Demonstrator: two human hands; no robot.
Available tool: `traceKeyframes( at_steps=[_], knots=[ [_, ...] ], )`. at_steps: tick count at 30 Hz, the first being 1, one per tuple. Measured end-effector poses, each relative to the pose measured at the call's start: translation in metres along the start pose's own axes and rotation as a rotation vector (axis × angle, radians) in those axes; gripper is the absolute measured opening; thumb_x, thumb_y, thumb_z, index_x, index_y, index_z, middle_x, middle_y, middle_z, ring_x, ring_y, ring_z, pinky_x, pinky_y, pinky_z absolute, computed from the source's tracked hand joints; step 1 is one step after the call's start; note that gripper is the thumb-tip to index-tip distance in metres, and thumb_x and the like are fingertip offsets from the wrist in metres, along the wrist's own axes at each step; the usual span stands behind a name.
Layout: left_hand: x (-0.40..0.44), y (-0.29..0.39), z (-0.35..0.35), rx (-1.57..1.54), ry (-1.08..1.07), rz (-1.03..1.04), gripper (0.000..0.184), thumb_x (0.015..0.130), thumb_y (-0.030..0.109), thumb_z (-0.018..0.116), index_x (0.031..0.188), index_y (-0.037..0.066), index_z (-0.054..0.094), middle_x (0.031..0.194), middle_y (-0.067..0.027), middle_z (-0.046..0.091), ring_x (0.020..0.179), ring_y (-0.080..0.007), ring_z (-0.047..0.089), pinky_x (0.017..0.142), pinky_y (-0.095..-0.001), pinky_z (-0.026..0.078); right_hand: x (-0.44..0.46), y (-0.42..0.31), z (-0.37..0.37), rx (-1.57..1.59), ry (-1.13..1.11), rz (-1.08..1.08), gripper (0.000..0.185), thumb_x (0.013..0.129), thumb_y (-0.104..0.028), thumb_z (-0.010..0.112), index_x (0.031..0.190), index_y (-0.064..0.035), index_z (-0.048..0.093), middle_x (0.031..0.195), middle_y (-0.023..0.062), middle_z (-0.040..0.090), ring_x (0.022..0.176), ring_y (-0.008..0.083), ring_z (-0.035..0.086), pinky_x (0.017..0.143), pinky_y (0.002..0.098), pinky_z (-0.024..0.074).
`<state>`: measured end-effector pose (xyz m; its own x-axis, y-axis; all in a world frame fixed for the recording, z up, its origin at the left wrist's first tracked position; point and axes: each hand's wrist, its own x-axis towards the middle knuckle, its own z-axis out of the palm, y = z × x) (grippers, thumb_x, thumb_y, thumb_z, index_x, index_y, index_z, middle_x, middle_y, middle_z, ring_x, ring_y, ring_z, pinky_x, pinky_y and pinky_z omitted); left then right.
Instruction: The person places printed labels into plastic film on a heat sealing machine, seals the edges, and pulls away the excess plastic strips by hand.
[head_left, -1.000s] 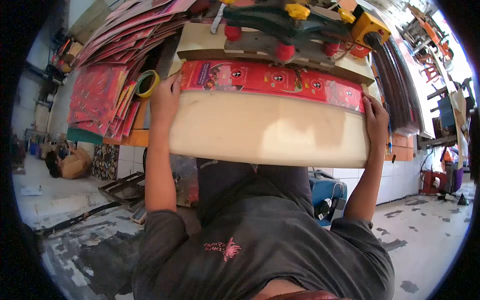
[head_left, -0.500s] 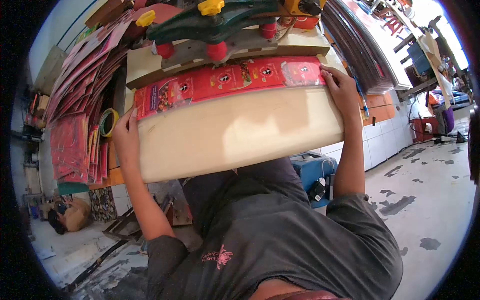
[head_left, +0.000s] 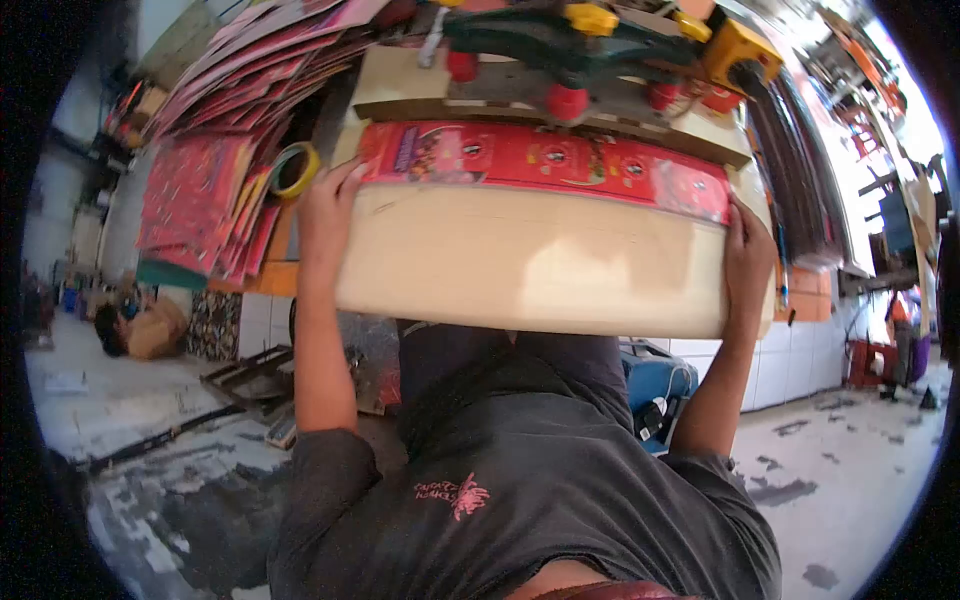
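Note:
A long red printed sheet (head_left: 540, 165), showing food pictures and round logos, lies across a pale cream board (head_left: 440, 250). Its far edge meets the pressing machine's pale bar. My left hand (head_left: 328, 212) pinches the sheet's left end between thumb and fingers. At the opposite end my right hand (head_left: 750, 255) has its fingers closed on the sheet's right corner, its palm beside the board. Over the sheet stands the machine's dark green clamp frame (head_left: 520, 38), with red feet and yellow knobs.
Stacks of red printed sheets (head_left: 195, 195) and a yellow tape roll (head_left: 295, 170) sit at the left. Dark stacked sheets (head_left: 800, 170) stand at the right, near a yellow control box (head_left: 742, 60). Another person (head_left: 150, 325) is low down at far left. Under the bench is a blue container (head_left: 650, 375).
My view has turned, so the bench, machine and hands appear farther right. Both hands stay at the ends of the red sheet, which looks about the same against the machine.

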<state>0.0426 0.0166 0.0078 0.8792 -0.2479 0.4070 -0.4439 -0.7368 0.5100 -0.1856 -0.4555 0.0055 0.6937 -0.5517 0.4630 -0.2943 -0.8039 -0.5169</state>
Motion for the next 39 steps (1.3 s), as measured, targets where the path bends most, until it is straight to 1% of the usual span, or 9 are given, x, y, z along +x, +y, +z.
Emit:
traceKeyframes(
  at_steps=[7, 9, 12, 17, 18, 20, 24, 34, 39],
  knots=[
    [-0.001, 0.005, -0.004, -0.055, -0.001, 0.015, 0.032, 0.100, 0.027, 0.057, 0.114, 0.003, 0.072, 0.103, -0.0235, 0.068, 0.096, -0.0403, 0.064, 0.086, -0.0421, 0.049, 0.001, -0.003, -0.001, 0.031, -0.021, 0.025, 0.031, 0.100, -0.020, 0.055, 0.122, -0.0015, 0.069, 0.114, 0.0231, 0.070, 0.104, 0.0317, 0.069, 0.093, 0.0375, 0.0504],
    [-0.001, 0.000, 0.000, -0.056, 0.001, 0.004, 0.032, 0.099, 0.027, 0.057, 0.114, 0.002, 0.072, 0.104, -0.0235, 0.068, 0.096, -0.0402, 0.064, 0.086, -0.0420, 0.049, 0.000, 0.000, 0.000, 0.048, -0.006, 0.029, 0.030, 0.101, -0.020, 0.056, 0.121, -0.0017, 0.069, 0.111, 0.0207, 0.072, 0.100, 0.0272, 0.070, 0.089, 0.0330, 0.0509],
    [-0.001, -0.003, 0.004, -0.079, 0.004, 0.002, 0.031, 0.099, 0.026, 0.058, 0.114, 0.002, 0.071, 0.105, -0.0234, 0.068, 0.097, -0.0401, 0.064, 0.086, -0.0417, 0.049, 0.000, 0.009, 0.003, 0.000, 0.020, 0.018, 0.029, 0.100, -0.019, 0.058, 0.119, -0.0010, 0.069, 0.109, 0.0207, 0.072, 0.098, 0.0269, 0.071, 0.088, 0.0341, 0.0511],
    [0.000, -0.004, 0.004, -0.073, -0.003, 0.039, 0.034, 0.100, 0.025, 0.057, 0.117, -0.002, 0.069, 0.106, -0.0232, 0.067, 0.099, -0.0382, 0.065, 0.087, -0.0404, 0.049, 0.000, 0.004, 0.000, -0.011, 0.037, -0.008, 0.026, 0.098, -0.017, 0.059, 0.114, 0.0003, 0.071, 0.107, 0.0217, 0.072, 0.096, 0.0289, 0.071, 0.085, 0.0344, 0.0524],
    [-0.001, 0.003, 0.003, -0.092, -0.013, 0.055, 0.034, 0.100, 0.025, 0.057, 0.117, -0.002, 0.069, 0.106, -0.0232, 0.067, 0.099, -0.0382, 0.065, 0.087, -0.0404, 0.049, 0.000, 0.005, 0.001, 0.015, 0.050, -0.015, 0.027, 0.098, -0.020, 0.057, 0.113, -0.0033, 0.072, 0.104, 0.0201, 0.071, 0.095, 0.0342, 0.068, 0.086, 0.0397, 0.0510],
    [-0.002, 0.012, 0.000, -0.052, -0.009, -0.011, 0.036, 0.101, 0.027, 0.056, 0.119, -0.002, 0.067, 0.104, -0.0223, 0.067, 0.097, -0.0374, 0.065, 0.087, -0.0405, 0.049, -0.001, 0.007, 0.002, -0.002, 0.056, -0.012, 0.026, 0.098, -0.020, 0.058, 0.114, -0.0060, 0.072, 0.100, 0.0191, 0.071, 0.093, 0.0344, 0.068, 0.084, 0.0409, 0.0505],
    [-0.002, 0.012, 0.000, -0.038, -0.023, 0.002, 0.038, 0.102, 0.029, 0.054, 0.120, -0.002, 0.067, 0.102, -0.0214, 0.066, 0.096, -0.0366, 0.064, 0.087, -0.0402, 0.049, 0.000, 0.011, 0.003, -0.037, 0.045, -0.018, 0.027, 0.098, -0.022, 0.057, 0.115, -0.0080, 0.073, 0.098, 0.0182, 0.071, 0.092, 0.0338, 0.067, 0.082, 0.0416, 0.0502],
    [-0.001, 0.001, 0.003, -0.014, -0.017, 0.009, 0.038, 0.102, 0.030, 0.055, 0.121, 0.000, 0.068, 0.100, -0.0206, 0.065, 0.094, -0.0355, 0.064, 0.086, -0.0392, 0.049, 0.000, 0.006, 0.002, -0.033, 0.056, -0.017, 0.029, 0.098, -0.024, 0.057, 0.116, -0.0072, 0.072, 0.097, 0.0197, 0.071, 0.088, 0.0356, 0.067, 0.080, 0.0425, 0.0503],
    [-0.001, 0.001, 0.002, -0.070, -0.028, -0.008, 0.038, 0.102, 0.029, 0.056, 0.120, -0.002, 0.068, 0.099, -0.0210, 0.065, 0.093, -0.0358, 0.063, 0.085, -0.0397, 0.048, 0.000, 0.002, 0.000, 0.003, 0.028, 0.035, 0.029, 0.099, -0.023, 0.057, 0.116, -0.0066, 0.072, 0.101, 0.0195, 0.071, 0.092, 0.0342, 0.068, 0.083, 0.0405, 0.0508]
  ],
)
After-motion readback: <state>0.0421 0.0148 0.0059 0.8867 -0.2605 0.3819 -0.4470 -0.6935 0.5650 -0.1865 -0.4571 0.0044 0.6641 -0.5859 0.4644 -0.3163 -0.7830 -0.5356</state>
